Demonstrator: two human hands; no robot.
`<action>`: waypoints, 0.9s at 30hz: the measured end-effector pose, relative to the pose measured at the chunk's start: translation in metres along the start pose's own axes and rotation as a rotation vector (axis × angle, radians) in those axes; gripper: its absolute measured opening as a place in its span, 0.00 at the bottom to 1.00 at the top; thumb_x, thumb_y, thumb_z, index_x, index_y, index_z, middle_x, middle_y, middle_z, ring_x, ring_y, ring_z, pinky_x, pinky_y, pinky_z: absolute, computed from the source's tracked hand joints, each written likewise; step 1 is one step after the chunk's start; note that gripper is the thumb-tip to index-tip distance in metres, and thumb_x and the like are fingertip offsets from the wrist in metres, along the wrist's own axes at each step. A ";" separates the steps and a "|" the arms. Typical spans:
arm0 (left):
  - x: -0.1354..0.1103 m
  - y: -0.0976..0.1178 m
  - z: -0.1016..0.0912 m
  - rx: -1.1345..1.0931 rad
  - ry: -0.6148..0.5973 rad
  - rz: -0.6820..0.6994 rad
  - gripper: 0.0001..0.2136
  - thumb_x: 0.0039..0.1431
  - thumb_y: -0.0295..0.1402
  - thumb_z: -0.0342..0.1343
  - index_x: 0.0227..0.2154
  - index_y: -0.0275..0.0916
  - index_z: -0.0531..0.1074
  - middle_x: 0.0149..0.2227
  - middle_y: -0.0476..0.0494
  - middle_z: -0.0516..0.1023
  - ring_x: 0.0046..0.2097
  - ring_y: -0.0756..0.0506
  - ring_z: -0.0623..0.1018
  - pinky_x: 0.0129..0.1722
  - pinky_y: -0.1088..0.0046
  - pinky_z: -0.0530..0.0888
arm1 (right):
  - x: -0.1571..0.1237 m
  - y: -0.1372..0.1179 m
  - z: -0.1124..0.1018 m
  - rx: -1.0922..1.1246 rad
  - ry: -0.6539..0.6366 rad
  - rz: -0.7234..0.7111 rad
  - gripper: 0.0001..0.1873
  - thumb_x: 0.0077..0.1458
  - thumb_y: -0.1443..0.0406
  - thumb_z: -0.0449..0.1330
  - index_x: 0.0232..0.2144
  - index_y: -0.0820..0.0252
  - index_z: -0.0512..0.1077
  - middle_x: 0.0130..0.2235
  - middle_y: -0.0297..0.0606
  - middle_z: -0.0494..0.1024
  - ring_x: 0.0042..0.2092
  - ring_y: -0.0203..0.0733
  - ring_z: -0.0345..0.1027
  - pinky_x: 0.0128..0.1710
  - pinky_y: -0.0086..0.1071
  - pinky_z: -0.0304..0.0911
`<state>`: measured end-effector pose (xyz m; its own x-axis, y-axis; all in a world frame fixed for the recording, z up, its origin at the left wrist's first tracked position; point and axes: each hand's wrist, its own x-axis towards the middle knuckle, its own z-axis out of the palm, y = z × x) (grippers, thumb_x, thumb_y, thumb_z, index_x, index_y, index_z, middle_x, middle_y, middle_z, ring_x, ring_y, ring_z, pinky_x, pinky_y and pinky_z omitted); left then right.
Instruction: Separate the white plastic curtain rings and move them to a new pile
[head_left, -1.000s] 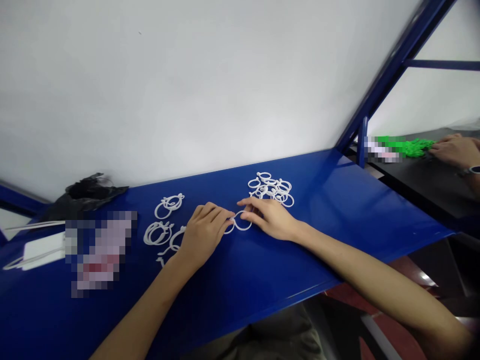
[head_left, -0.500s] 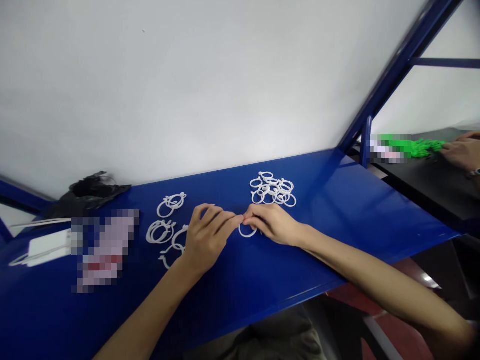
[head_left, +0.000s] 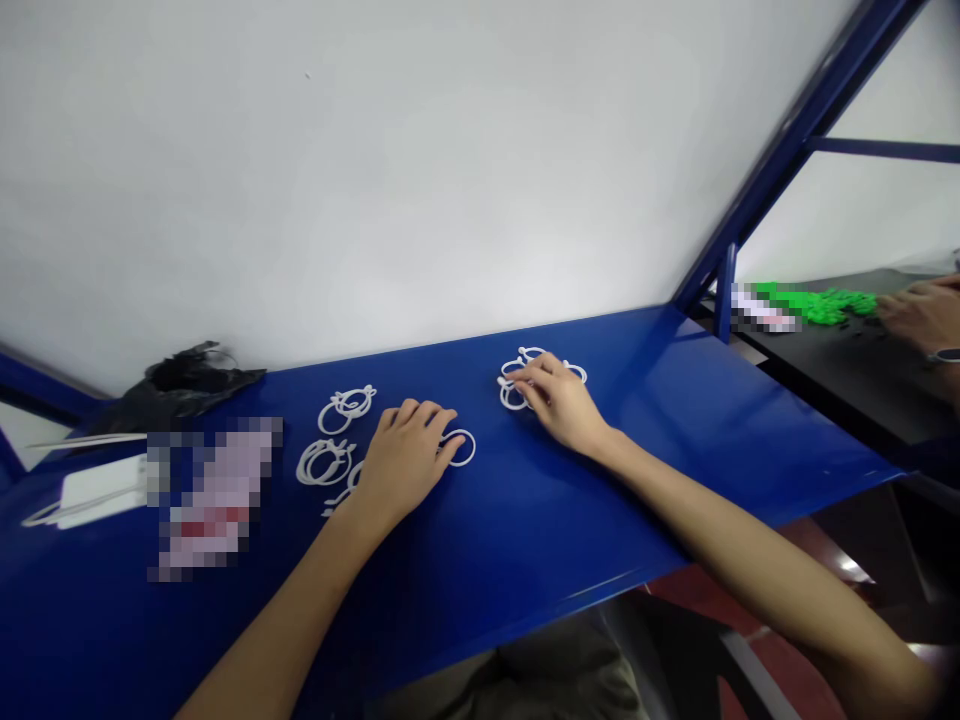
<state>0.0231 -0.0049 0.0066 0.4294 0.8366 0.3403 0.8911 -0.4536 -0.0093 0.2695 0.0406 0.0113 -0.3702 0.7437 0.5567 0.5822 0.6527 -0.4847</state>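
At the edges of the blue bench (head_left: 525,540)
Black bag (head_left: 187,378) and white charger (head_left: 101,487) far left; green pieces (head_left: 825,303) on black table (head_left: 840,375), right

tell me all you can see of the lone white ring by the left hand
The ring is a thin white loop, plastic by its look, with an open middle that shows the blue table beneath. It lies flat, apart from the other rings. The fingertips of the left hand touch its left edge.

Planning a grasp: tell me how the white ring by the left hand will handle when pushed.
The white ring looks thin, so probably very light. Lying flat on the glossy blue shelf, it likely slides rather than rolls.
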 end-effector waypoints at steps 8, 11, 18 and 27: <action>-0.001 -0.002 0.000 -0.007 -0.115 -0.032 0.10 0.66 0.33 0.49 0.43 0.40 0.75 0.44 0.41 0.77 0.47 0.38 0.72 0.46 0.58 0.67 | 0.012 0.041 -0.007 -0.198 0.112 0.173 0.05 0.61 0.64 0.59 0.34 0.59 0.73 0.34 0.38 0.78 0.39 0.45 0.66 0.43 0.39 0.63; 0.001 -0.001 0.000 -0.035 -0.103 -0.042 0.09 0.66 0.31 0.49 0.39 0.40 0.74 0.42 0.42 0.78 0.45 0.39 0.73 0.44 0.60 0.67 | 0.013 0.048 -0.006 -0.291 0.090 0.198 0.07 0.61 0.63 0.58 0.31 0.59 0.73 0.36 0.41 0.78 0.39 0.48 0.64 0.44 0.42 0.61; 0.001 0.003 0.000 -0.150 0.022 -0.016 0.08 0.67 0.32 0.48 0.40 0.42 0.73 0.39 0.45 0.80 0.42 0.41 0.75 0.42 0.62 0.67 | 0.008 0.025 -0.011 -0.279 0.088 0.089 0.08 0.63 0.61 0.57 0.36 0.58 0.73 0.39 0.42 0.76 0.43 0.49 0.63 0.47 0.43 0.61; 0.000 0.013 -0.004 -0.355 0.252 0.201 0.04 0.67 0.31 0.50 0.40 0.41 0.70 0.36 0.48 0.78 0.38 0.46 0.75 0.42 0.66 0.70 | -0.010 -0.033 -0.001 0.173 -0.451 -0.120 0.12 0.62 0.57 0.60 0.41 0.59 0.70 0.35 0.35 0.76 0.35 0.37 0.69 0.36 0.31 0.63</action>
<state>0.0343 -0.0124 0.0098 0.5002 0.6408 0.5824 0.6702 -0.7124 0.2082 0.2544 0.0110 0.0221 -0.7260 0.6251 0.2865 0.4018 0.7238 -0.5610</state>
